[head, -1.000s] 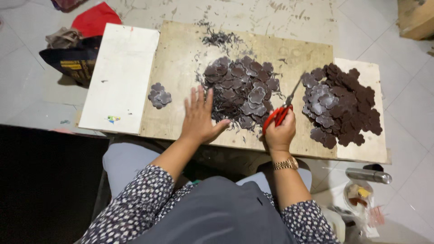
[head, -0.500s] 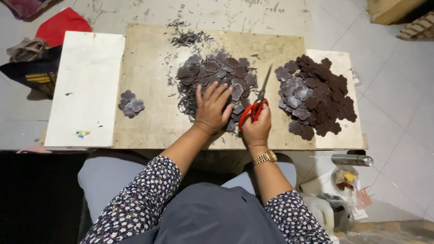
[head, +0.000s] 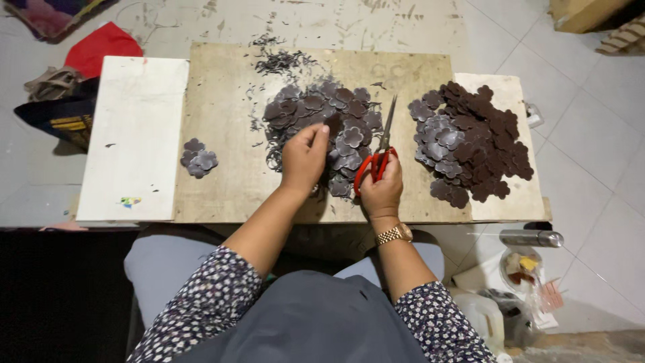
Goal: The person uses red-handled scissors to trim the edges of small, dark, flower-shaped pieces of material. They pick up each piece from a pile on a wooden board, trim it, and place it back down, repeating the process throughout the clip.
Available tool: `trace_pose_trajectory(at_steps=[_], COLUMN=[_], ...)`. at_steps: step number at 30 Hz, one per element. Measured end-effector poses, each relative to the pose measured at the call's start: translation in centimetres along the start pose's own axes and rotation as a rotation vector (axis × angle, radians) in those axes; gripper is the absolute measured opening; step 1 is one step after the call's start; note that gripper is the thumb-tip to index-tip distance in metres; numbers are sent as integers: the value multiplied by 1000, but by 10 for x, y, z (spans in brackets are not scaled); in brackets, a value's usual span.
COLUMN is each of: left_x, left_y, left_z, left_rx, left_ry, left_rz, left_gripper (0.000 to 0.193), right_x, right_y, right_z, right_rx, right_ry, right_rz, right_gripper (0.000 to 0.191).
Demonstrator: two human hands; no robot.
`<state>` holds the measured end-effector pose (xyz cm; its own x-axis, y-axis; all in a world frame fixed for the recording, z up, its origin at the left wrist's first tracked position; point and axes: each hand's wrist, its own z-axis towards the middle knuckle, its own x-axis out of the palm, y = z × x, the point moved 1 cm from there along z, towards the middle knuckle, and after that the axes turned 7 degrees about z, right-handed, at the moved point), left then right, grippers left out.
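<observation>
The left hand [head: 304,158] pinches a brown flower piece [head: 333,125] from the middle pile [head: 322,114], while the right hand [head: 381,188] grips red scissors [head: 377,158].

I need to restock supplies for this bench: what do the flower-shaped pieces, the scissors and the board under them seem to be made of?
Flower-shaped pieces: thin, matte dark brown sheet, possibly leather or felt; flat, overlapping, some greyish faces.
Scissors: grey metal blades, glossy red handles that look plastic, in the right hand.
Board: pale, scuffed, probably plywood.

A brown cardboard box [head: 583,13] sits top right; a clear plastic bag [head: 531,282] lies lower right.
</observation>
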<state>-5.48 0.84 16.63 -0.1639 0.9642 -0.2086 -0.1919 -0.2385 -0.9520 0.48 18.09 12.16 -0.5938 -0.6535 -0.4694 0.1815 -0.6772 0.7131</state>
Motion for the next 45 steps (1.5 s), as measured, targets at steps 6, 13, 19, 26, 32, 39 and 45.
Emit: trace_pose_trajectory(at_steps=[6, 13, 19, 26, 32, 39, 45], left_x=[-35, -63, -86, -110, -112, -115, -118], left_y=[-20, -70, -96, -121, -142, -151, -156], left_z=[-5, -21, -27, -30, -38, -49, -54], left_rx=[-491, -517, -509, -413, -429, -325, -228], left_ry=[131, 189, 231, 234, 245, 282, 304], left_rz=[-717, -827, -793, -760, -780, -788, -718], left_gripper=[14, 25, 13, 14, 12, 14, 11], right_x=[-4, -9, -5, -5, -55, -104, -109], right_y=[11, 13, 18, 50, 118, 189, 207], right_z=[-7, -6, -11, -21, -21, -26, -26], right_rx=[-19, -17, -82, 241, 414, 267, 340], right_ry=[6, 18, -36, 90, 520, 865, 862], right_rz=[-1, -6, -34, 596, 913, 976, 1036], right_gripper=[49, 51, 45, 40, 39, 68, 75])
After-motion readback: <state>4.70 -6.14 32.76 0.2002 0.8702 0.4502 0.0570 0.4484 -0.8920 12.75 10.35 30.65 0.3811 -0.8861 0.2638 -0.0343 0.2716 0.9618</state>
